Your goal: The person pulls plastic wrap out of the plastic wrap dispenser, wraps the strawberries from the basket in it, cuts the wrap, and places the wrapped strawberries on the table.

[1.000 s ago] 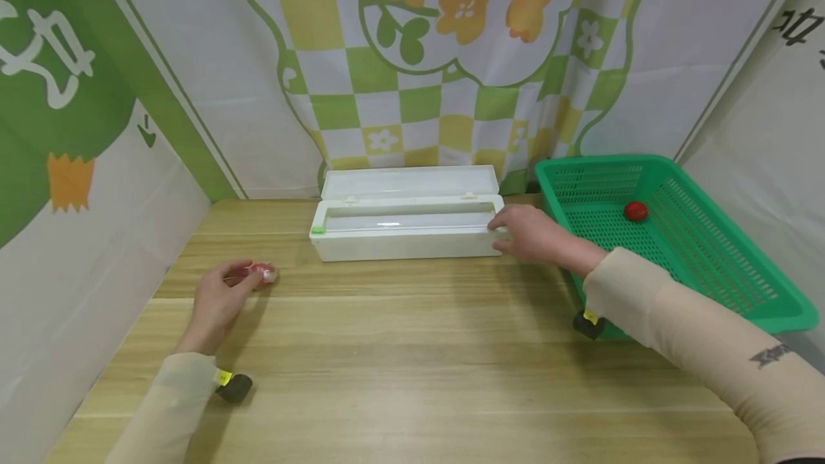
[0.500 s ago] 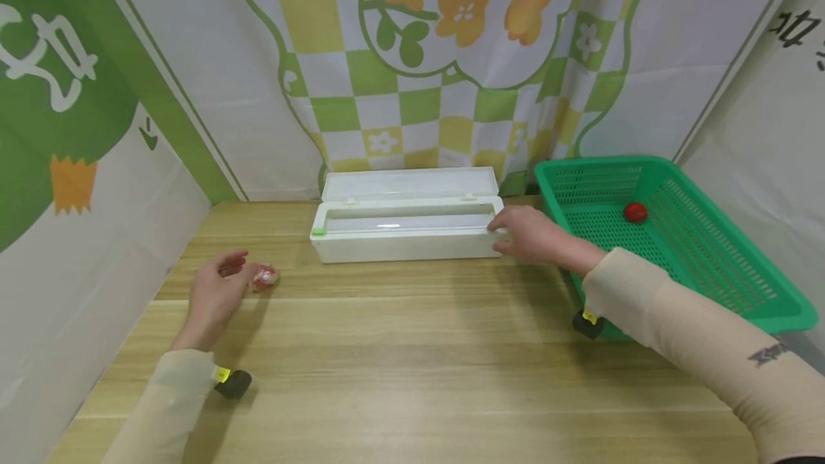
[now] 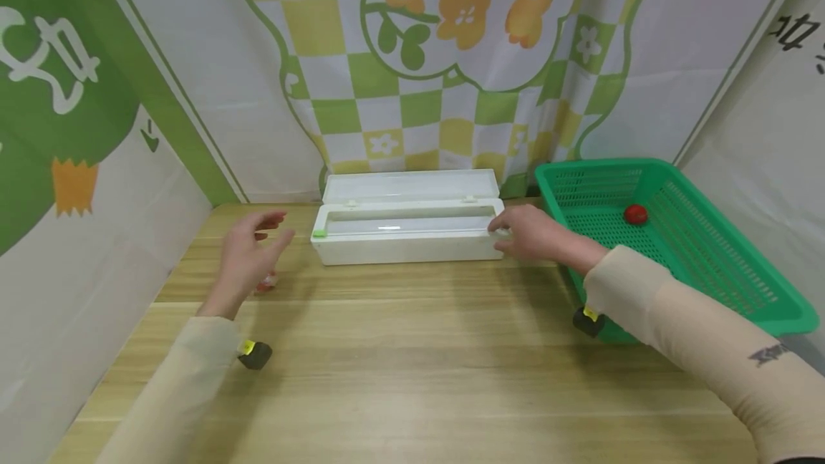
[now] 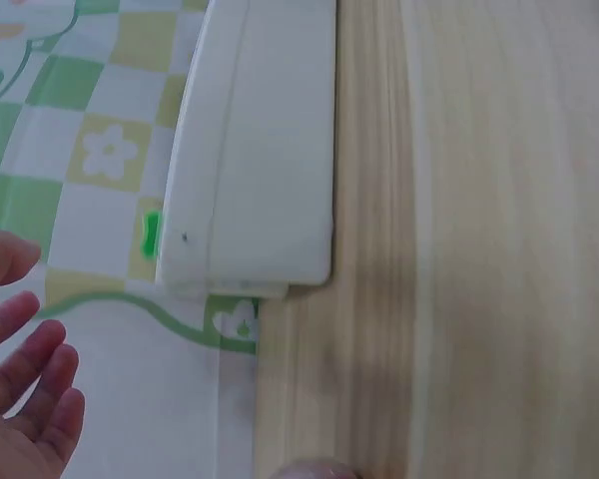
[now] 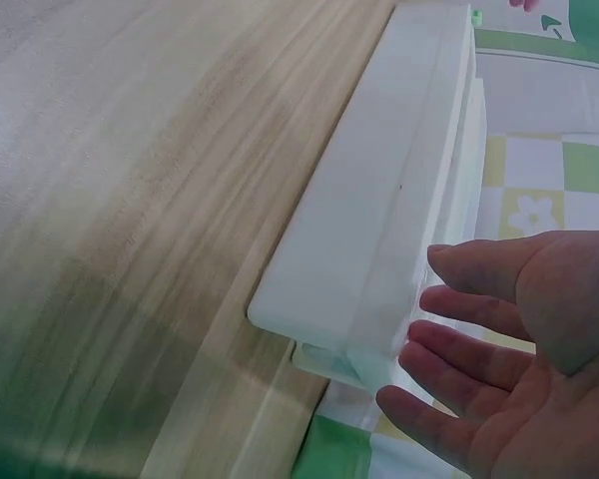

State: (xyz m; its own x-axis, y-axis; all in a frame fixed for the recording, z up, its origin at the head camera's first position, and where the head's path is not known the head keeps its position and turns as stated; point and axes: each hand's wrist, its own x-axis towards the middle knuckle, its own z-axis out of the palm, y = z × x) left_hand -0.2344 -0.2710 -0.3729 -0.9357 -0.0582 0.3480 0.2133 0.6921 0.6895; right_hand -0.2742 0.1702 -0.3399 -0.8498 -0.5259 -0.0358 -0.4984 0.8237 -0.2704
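Note:
A long white cling film dispenser [image 3: 412,247] stands at the back of the wooden table, its lid [image 3: 410,187] tipped back and a pale roll inside. My right hand [image 3: 530,233] is at the dispenser's right end; in the right wrist view its loosely extended fingers [image 5: 459,364] lie close along that end. My left hand [image 3: 248,255] is raised over the table to the left of the dispenser, thumb and fingers apart, holding nothing. Partly hidden behind it lies a small red thing in clear film [image 3: 268,281]. A green slider [image 3: 319,233] sits at the dispenser's left end.
A green plastic basket [image 3: 741,238] stands at the right, beneath my right forearm, with a small red round thing [image 3: 636,214] inside. A checked cloth [image 3: 419,109] hangs right behind the dispenser. Bare wooden table [image 3: 412,364] lies in front.
My left hand has let go of the small red wrapped thing, risen, and moved right and away from me, its fingers spread. The right hand has stayed at the dispenser's end.

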